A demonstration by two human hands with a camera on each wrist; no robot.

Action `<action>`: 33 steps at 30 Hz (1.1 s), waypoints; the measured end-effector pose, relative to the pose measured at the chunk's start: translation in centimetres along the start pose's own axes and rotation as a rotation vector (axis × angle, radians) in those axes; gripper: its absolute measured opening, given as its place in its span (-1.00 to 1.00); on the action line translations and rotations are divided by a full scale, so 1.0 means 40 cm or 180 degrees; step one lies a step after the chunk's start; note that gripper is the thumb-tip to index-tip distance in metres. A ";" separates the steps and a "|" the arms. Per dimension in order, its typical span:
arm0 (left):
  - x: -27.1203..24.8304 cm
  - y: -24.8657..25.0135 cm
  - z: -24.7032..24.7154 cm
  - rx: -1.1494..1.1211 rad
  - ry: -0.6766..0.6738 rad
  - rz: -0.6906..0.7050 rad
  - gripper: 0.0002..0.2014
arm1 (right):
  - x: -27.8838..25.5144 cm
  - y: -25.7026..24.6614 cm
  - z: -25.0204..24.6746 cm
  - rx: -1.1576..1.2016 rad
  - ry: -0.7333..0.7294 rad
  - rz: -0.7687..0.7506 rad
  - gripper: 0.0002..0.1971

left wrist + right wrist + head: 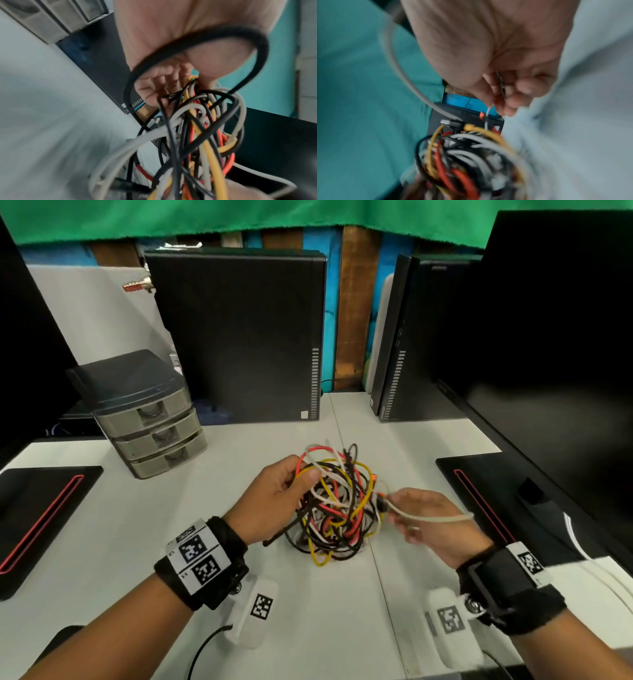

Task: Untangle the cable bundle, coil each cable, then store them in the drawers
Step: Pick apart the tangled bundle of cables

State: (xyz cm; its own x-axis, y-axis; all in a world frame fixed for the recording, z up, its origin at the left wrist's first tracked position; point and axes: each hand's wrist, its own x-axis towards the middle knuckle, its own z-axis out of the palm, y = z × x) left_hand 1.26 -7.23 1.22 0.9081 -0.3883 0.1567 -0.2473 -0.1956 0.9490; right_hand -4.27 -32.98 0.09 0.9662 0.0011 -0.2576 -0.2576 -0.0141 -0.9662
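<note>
Two computer towers (236, 337) (upright) flank monitors (561, 337).

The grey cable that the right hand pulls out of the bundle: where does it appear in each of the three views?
Head: the grey cable runs across the right hand, right of the cable bundle.
Left wrist: I cannot pick it out among the grey strands.
Right wrist: it arcs down the left side to a plug above the bundle.
Shared landmark: the black computer case.

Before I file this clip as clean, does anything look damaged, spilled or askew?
Nothing stands out. The cable bundle is tangled, as the task expects; the left hand grips it, the right hand pulls a grey cable. The drawer unit stands upright, drawers closed.
</note>
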 end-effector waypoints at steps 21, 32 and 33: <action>-0.053 0.060 0.093 0.0857 0.0374 0.0195 -0.78 | -0.132 -0.123 0.120 -0.2053 0.0092 -0.1696 -0.82; -0.066 0.111 0.040 0.1457 0.0723 0.0526 -0.77 | -0.160 -0.209 0.064 -0.1463 -0.0812 -0.0640 -0.58; -0.075 0.113 0.056 0.1539 0.0711 0.0588 -0.77 | -0.161 -0.200 0.078 -0.1519 -0.0849 -0.0509 -0.64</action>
State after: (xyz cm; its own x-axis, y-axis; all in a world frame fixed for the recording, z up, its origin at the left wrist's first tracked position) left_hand -3.35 -8.94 4.43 0.8715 -0.2655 0.4122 -0.4879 -0.5533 0.6751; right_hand -8.45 -29.75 9.42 0.9424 0.2919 -0.1631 -0.0178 -0.4431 -0.8963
